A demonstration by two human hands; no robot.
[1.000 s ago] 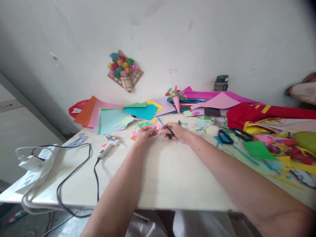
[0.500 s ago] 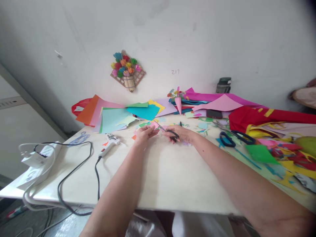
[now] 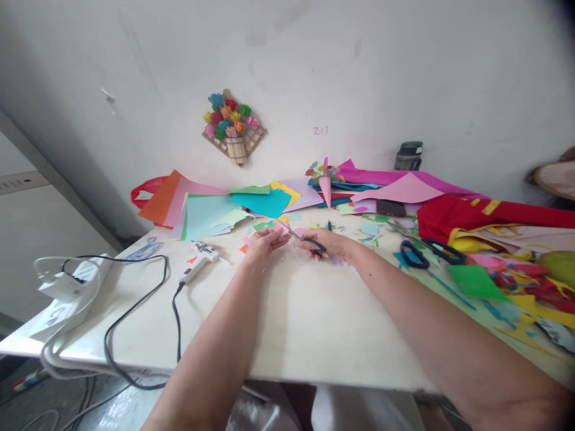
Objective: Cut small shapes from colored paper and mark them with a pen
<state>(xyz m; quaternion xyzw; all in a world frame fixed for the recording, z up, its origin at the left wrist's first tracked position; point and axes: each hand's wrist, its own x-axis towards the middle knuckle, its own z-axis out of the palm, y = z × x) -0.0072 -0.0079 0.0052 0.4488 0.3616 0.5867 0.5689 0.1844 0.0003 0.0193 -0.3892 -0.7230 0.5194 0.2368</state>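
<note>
My right hand (image 3: pixel 324 241) is closed round the handles of a pair of scissors (image 3: pixel 311 240), whose blades point left and away from me. Just to the left, the fingers of my left hand (image 3: pixel 266 242) pinch a small piece of pink paper (image 3: pixel 282 229) beside the blades. Whether the blades touch the paper I cannot tell. Small coloured paper scraps (image 3: pixel 369 228) lie around and behind both hands. Left of my left forearm rests a white glue gun (image 3: pixel 197 267) with a black cord.
A power strip (image 3: pixel 67 299) with looping cables takes up the table's left end. Coloured sheets (image 3: pixel 206 212) lie along the back. To the right are larger scissors (image 3: pixel 415 254) and a pile of scraps (image 3: pixel 530 272). A paper bouquet (image 3: pixel 326 182) leans near the wall, below a flower hanging (image 3: pixel 233 129).
The scissor blades have shifted slightly against the pink paper. Both hands stay in nearly the same place, and the view has moved a little.
</note>
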